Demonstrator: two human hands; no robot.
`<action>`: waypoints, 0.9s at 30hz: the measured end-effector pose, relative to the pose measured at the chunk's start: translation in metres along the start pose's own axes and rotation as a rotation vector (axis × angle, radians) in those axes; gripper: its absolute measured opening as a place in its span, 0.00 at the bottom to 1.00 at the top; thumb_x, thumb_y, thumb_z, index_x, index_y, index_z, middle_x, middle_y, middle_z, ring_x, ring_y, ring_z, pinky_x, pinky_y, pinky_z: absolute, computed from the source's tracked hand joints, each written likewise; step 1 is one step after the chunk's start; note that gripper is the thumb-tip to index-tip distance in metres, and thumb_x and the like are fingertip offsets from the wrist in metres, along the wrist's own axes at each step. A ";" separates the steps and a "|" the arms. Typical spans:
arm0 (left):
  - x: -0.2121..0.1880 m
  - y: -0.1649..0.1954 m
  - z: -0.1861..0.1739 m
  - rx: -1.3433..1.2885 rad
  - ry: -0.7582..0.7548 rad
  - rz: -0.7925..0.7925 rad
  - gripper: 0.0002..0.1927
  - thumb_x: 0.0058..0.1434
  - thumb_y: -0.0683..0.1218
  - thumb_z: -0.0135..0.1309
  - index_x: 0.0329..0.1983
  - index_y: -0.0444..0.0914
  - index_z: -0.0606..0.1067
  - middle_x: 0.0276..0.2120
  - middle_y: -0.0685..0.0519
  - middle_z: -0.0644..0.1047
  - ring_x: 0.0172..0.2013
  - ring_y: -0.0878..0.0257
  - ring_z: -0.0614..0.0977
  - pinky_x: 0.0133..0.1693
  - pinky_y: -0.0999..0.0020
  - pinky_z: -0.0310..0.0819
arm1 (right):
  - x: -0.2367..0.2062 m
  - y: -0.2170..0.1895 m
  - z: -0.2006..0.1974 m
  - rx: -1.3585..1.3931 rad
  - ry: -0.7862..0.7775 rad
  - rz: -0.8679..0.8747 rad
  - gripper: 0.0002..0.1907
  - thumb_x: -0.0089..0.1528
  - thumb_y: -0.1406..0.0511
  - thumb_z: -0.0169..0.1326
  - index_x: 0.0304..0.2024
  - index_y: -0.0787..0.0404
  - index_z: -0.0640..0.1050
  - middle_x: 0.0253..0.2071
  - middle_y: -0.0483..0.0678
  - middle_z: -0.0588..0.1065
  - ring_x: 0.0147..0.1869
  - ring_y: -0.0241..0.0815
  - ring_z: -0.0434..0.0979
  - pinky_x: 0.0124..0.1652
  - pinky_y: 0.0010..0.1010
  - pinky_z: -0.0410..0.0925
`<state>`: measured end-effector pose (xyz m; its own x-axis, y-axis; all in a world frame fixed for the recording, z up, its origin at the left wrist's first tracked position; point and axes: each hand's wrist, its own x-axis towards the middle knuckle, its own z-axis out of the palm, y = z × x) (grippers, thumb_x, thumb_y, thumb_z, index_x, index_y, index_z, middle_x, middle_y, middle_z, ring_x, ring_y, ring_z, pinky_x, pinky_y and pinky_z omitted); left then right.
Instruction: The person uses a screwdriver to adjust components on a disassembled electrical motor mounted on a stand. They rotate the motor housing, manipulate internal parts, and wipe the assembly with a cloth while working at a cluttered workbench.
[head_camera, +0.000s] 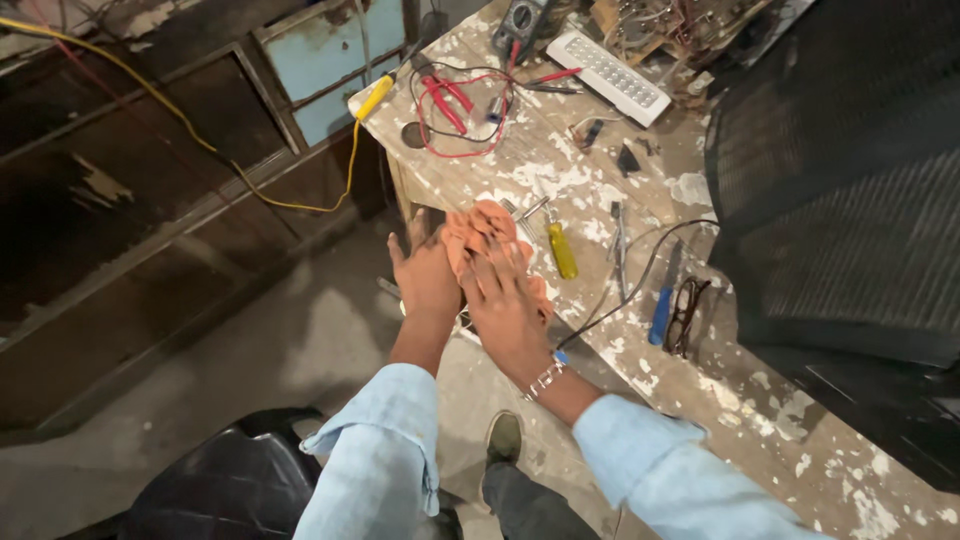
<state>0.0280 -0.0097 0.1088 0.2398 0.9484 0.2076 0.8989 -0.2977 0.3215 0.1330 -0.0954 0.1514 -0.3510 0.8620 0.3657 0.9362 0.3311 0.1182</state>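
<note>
Both hands are on the crumpled orange cloth (495, 235) at the near edge of the paint-spattered wooden surface (760, 390). My left hand (425, 280) lies open beside it, fingers spread, at the cloth's left side. My right hand (508, 305) is flat on top of the cloth, fingers extended and pressing, not gripping. The cloth sits bunched under and ahead of the right fingertips, partly hidden by them.

Just right of the right fingers: a yellow-handled screwdriver (561, 250), then a thin metal tool (620, 245) and a black cable (640, 275). Further right, a blue-handled tool (661, 312) and dark-framed glasses (684, 315). Well beyond the fingers: red probe leads (455, 105) and a white rectangular LED lamp (608, 77).

Progress, my read: early. The cloth is only pinned, neither lifted nor spread, and the surface around it shows no wiped patch.
</note>
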 end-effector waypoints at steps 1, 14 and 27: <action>0.001 0.002 -0.003 -0.035 -0.031 -0.012 0.28 0.60 0.55 0.57 0.63 0.45 0.71 0.60 0.53 0.75 0.72 0.53 0.61 0.67 0.31 0.48 | -0.003 0.000 -0.009 0.011 -0.042 0.012 0.21 0.59 0.70 0.50 0.55 0.67 0.74 0.58 0.59 0.72 0.72 0.60 0.65 0.71 0.51 0.55; -0.016 -0.015 -0.026 -0.169 -0.293 -0.169 0.39 0.48 0.56 0.67 0.63 0.46 0.68 0.52 0.49 0.77 0.61 0.48 0.71 0.59 0.30 0.56 | 0.046 0.010 -0.032 0.249 -0.045 -0.057 0.30 0.53 0.70 0.58 0.60 0.62 0.75 0.68 0.57 0.64 0.78 0.60 0.51 0.71 0.55 0.53; -0.016 -0.014 -0.019 -0.179 -0.322 -0.279 0.26 0.49 0.62 0.67 0.47 0.47 0.78 0.45 0.50 0.81 0.47 0.49 0.83 0.48 0.52 0.77 | 0.011 0.011 -0.001 0.832 0.130 0.267 0.05 0.60 0.75 0.53 0.38 0.67 0.79 0.45 0.52 0.77 0.59 0.49 0.77 0.61 0.40 0.69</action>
<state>0.0047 -0.0223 0.1183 0.1246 0.9723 -0.1975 0.8747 -0.0137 0.4844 0.1397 -0.0820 0.1574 -0.0706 0.9168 0.3930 0.6516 0.3407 -0.6778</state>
